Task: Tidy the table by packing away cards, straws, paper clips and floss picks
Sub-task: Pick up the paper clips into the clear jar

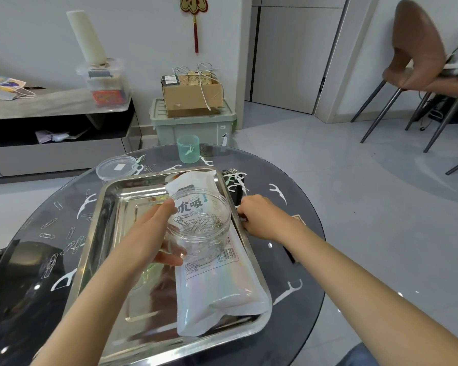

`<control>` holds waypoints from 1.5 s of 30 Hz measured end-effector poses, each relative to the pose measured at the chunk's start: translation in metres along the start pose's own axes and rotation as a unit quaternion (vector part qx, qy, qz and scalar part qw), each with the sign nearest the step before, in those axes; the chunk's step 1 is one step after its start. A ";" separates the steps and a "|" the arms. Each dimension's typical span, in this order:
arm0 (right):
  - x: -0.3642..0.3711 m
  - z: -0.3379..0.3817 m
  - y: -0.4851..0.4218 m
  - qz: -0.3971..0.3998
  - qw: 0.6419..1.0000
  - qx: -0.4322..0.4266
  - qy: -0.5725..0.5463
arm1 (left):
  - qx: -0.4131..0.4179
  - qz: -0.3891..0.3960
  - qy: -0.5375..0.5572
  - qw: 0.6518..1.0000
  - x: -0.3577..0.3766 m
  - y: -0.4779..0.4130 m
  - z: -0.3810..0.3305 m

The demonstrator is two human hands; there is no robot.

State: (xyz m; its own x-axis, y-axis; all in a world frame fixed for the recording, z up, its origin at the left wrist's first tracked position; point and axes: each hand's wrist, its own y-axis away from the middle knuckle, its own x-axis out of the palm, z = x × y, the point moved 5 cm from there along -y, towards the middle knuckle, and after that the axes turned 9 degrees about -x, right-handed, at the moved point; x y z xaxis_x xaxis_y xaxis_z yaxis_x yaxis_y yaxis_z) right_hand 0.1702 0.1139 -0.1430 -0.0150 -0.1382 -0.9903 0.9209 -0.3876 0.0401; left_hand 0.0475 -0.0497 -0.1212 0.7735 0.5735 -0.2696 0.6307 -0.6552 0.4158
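Spreading across the view, the round glass counter (24, 299) carries a steel tray (95, 233), and the bag of straws (217, 294) lies inside it. The left hand (154, 233) grips a clear tub (204, 220) above that bag, with paper clips (196, 223) heaped inside. The right hand (262, 217) curls its fingers down at the tray's right rim, but I can't tell if it's pinching anything. Loose clips (48, 236) and floss picks (278, 192) dot the counter.

Tray (140, 192): in the middle of the surface (24, 299).
Bag (217, 286): in the tray, along its right side.
Tub (201, 223): in the left hand (156, 233), over the bag's far end.
Paper clips (196, 224): in the tub.
Loose clips (48, 235): on the surface, left of the tray.
Lid (115, 167): behind the tray's far left corner.
Cup (188, 149): at the far edge, right of the lid.
Floss picks (86, 204): on the surface, all round the tray.
Right hand (259, 217): at the tray's right rim.
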 end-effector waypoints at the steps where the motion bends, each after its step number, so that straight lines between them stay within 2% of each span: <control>1: 0.001 0.002 0.000 -0.005 1.000 -0.002 0.005 | 0.000 0.000 0.001 1.000 0.000 0.000 0.000; 6: 0.004 0.005 -0.002 -0.038 0.999 -0.002 0.008 | 0.001 -0.005 -0.007 1.000 -0.001 0.002 0.001; 10: 0.001 -0.001 0.004 -0.018 0.998 0.061 0.005 | 0.003 -0.006 -0.015 1.000 -0.002 0.003 0.000; 13: -0.025 -0.009 0.016 -0.072 0.991 0.111 -0.010 | 0.011 -0.004 -0.024 1.000 -0.002 0.004 -0.003; 16: -0.059 0.003 0.029 -0.165 0.966 0.105 -0.172 | 0.012 0.004 -0.033 0.999 0.002 0.003 -0.005; 19: -0.079 0.041 0.034 -0.166 0.939 0.022 -0.300 | 0.014 0.007 -0.034 0.999 0.005 0.004 -0.005; 22: -0.080 0.055 0.033 -0.169 0.932 -0.017 -0.321 | 0.013 0.008 -0.029 0.999 0.005 0.007 -0.005; 25: -0.083 0.036 0.033 -0.219 0.921 0.010 -0.323 | 0.020 0.008 -0.031 0.999 0.003 0.009 -0.005; 27: -0.085 0.016 0.036 -0.242 0.935 0.045 -0.256 | 0.017 0.009 -0.016 1.000 0.002 0.008 -0.005; 28: -0.080 0.004 0.036 -0.214 0.956 0.067 -0.188 | 0.009 0.012 0.004 1.000 0.001 0.007 -0.005; 30: -0.056 -0.014 0.038 -0.058 0.991 0.112 -0.048 | -0.012 0.021 0.048 0.999 0.001 0.007 -0.005; 32: -0.028 -0.023 0.042 0.087 0.987 0.130 0.029 | -0.017 0.021 0.059 0.998 0.002 0.007 -0.006; 33: -0.019 -0.024 0.042 0.119 0.984 0.124 0.042 | -0.010 0.018 0.049 0.999 0.001 0.007 -0.007; 35: -0.010 -0.023 0.040 0.124 0.985 0.102 0.060 | 0.004 0.016 0.036 0.999 0.002 0.008 -0.007; 39: -0.007 -0.025 0.031 0.069 0.991 0.065 0.094 | 0.010 0.018 0.033 0.999 0.003 0.011 -0.008; 45: 0.001 -0.013 0.021 0.044 0.985 0.013 0.166 | 0.006 0.013 0.015 1.000 0.003 0.010 -0.006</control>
State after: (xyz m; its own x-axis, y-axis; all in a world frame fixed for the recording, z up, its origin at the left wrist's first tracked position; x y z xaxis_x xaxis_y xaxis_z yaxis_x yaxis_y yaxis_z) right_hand 0.1946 0.1174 -0.1449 0.1972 0.1306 -0.9716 0.9024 -0.4114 0.1279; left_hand 0.0556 -0.0515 -0.1131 0.7881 0.5701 -0.2322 0.6106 -0.6764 0.4119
